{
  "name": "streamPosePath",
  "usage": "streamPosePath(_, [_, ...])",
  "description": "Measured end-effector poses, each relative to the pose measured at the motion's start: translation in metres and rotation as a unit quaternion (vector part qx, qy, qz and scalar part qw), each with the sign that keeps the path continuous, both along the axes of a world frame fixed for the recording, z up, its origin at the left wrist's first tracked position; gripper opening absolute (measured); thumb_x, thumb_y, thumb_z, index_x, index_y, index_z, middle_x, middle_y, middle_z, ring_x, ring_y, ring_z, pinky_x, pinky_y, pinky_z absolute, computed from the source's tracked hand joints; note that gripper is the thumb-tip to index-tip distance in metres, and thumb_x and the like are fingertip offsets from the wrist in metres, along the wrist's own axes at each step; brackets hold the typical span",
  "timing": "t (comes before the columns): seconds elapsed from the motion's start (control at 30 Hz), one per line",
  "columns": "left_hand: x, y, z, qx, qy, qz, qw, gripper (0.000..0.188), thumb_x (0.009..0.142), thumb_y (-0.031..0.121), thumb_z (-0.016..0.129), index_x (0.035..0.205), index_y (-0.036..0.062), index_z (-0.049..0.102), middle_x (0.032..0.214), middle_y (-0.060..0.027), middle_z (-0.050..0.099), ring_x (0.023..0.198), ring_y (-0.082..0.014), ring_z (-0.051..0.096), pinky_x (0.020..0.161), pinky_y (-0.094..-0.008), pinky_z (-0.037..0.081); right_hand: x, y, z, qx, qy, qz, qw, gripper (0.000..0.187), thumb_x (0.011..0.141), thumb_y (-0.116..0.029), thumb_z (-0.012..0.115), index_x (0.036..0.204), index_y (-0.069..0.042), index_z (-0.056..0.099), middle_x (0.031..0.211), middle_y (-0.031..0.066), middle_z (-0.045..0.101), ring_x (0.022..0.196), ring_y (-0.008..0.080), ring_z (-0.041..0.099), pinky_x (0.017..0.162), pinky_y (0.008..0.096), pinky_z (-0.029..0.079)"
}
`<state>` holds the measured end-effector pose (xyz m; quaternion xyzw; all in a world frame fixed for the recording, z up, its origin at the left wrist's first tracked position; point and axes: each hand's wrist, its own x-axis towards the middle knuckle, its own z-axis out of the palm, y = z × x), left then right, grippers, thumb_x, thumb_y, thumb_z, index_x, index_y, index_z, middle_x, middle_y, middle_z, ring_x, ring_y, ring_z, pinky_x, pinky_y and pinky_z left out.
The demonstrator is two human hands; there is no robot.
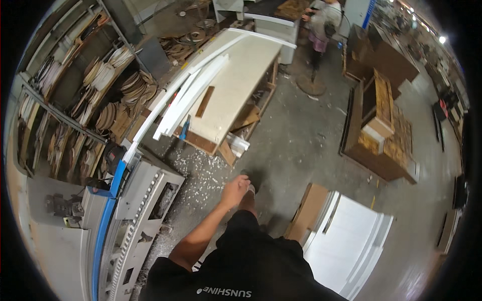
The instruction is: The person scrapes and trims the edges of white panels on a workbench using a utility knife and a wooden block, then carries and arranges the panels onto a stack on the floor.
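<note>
My left hand (235, 191) is in front of my body, its fingers curled closed against the right wrist or hand. Whether anything is inside those fingers is hidden. Of my right hand (250, 189) only a small part shows behind the left one, and its fingers cannot be made out. Both hands are over the grey floor, apart from any furniture. Beyond them stands a cream-topped workbench (241, 75), with long white strips (193, 95), a brown strip (205, 102) and a blue tool (185, 128) on its near left part.
A stack of white panels (346, 241) lies close on my right. To the left is a long machine (145, 220) with a blue rail (103, 241). Shelves (75, 90) hold rolled edging. Brown cabinets (374, 135) stand at right; another person (324, 25) is at the back.
</note>
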<state>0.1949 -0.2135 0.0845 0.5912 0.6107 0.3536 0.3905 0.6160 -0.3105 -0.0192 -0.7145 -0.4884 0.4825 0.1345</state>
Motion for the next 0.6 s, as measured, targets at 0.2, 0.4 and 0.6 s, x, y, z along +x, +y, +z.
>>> streamPosePath(0.2, [-0.103, 0.256, -0.048, 0.083, 0.134, 0.176, 0.972, 0.042, 0.095, 0.035, 0.075, 0.121, 0.0028, 0.07, 0.107, -0.0198, 0.077, 0.102, -0.0389, 0.072, 0.092, -0.0466, 0.056, -0.012, 0.116, -0.006, -0.045, -0.027, 0.027, 0.998, 0.057, 0.093, -0.04, 0.076, 0.137, -0.006, 0.065, 0.139, 0.0229, 0.064, 0.129, 0.044, 0.06, 0.106, 0.0527, 0.051])
streamPosePath(0.4, [-0.239, 0.479, -0.034, 0.016, 0.37, 0.281, 0.885, 0.089, 0.085, 0.05, 0.081, 0.147, -0.0062, 0.05, 0.147, -0.0263, 0.056, 0.138, -0.0426, 0.05, 0.119, -0.0533, 0.037, 0.008, 0.187, 0.024, -0.16, -0.073, -0.031, 0.984, 0.059, 0.093, -0.041, 0.076, 0.138, -0.005, 0.064, 0.139, 0.0235, 0.064, 0.129, 0.0448, 0.06, 0.106, 0.053, 0.05])
streamPosePath(0.6, [-0.287, 0.572, -0.026, -0.231, 0.439, 0.226, 0.838, 0.107, 0.085, 0.051, 0.083, 0.161, -0.0024, 0.03, 0.165, -0.0243, 0.038, 0.154, -0.0382, 0.036, 0.128, -0.0488, 0.028, 0.014, 0.26, 0.046, -0.22, -0.101, -0.051, 0.969, 0.061, 0.093, -0.042, 0.077, 0.139, -0.003, 0.062, 0.14, 0.0241, 0.063, 0.13, 0.0456, 0.059, 0.106, 0.0533, 0.05])
